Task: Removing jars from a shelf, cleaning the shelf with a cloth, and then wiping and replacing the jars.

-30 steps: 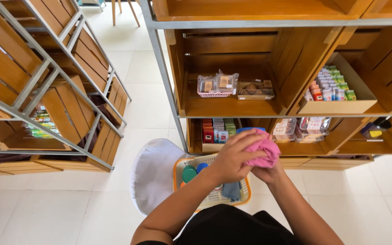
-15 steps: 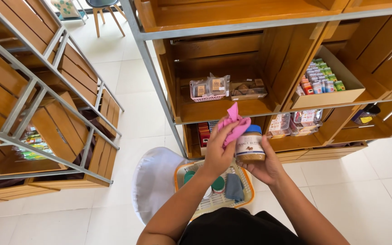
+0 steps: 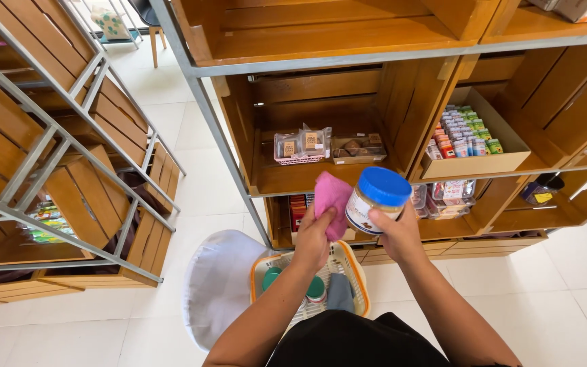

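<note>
We hold a jar with a blue lid (image 3: pixel 376 200) in our right hand (image 3: pixel 395 231), fingers wrapped tight around its lower body, the lid tilted up and toward the shelves. Our left hand (image 3: pixel 314 238) grips a pink cloth (image 3: pixel 332 197), fingers closed on its lower part while the rest of the cloth stands up just beside the jar, touching or nearly touching its side. Both hands are raised in front of a wooden shelf unit with a grey metal frame (image 3: pixel 229 149). In the crate compartment behind the jar lie clear packets of baked goods in a small pink basket (image 3: pixel 301 145) and a flat tray of round sweets (image 3: pixel 357 147). To the right, a tilted wooden box (image 3: pixel 473 165) holds rows of small colourful packets (image 3: pixel 462 133). Below our hands sits an orange-rimmed shopping basket (image 3: pixel 261 268) with green-lidded jars (image 3: pixel 272 277) and a grey cloth (image 3: pixel 340 292) inside. Beside it on the white tiled floor lies a white cushion-like bag (image 3: pixel 217 285). A second rack of slanted wooden crates (image 3: pixel 49 143) stands to the left, well apart from our hands.
</note>
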